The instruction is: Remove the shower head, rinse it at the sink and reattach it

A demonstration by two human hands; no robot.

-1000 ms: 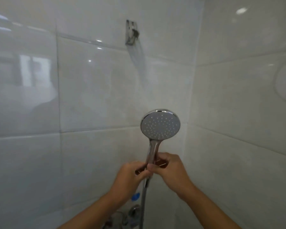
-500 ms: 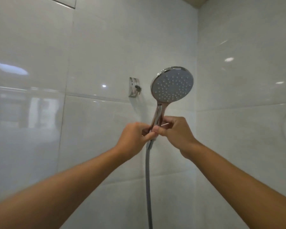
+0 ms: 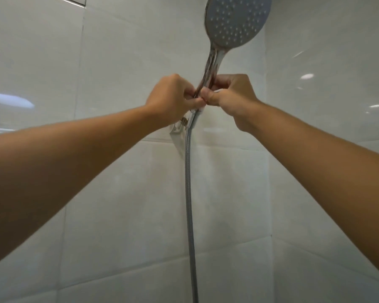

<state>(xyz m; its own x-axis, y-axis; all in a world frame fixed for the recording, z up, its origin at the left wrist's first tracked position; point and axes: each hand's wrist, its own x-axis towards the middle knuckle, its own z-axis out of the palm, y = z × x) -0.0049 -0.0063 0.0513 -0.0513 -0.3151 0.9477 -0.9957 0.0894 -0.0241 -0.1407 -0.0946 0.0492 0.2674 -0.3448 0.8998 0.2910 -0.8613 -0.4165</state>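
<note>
Left hand [image 3: 175, 99] and right hand [image 3: 232, 95] are both pinching the lower handle of the round chrome shower head with the grey dotted face [image 3: 237, 20], fingers curled, each grip meeting the other at the handle. The head is standing upright above the hands, its base sitting at the small chrome wall bracket [image 3: 179, 127]; whether it is seated is not clear, the hands are hiding the joint. The ribbed silver metal hose [image 3: 189, 193] is hanging straight down. Risk: a fingertip pinch is offering little control; hose weight could be dragging the handle out, dropping the head against the glossy pale wall tiles [image 3: 118, 62].
</note>
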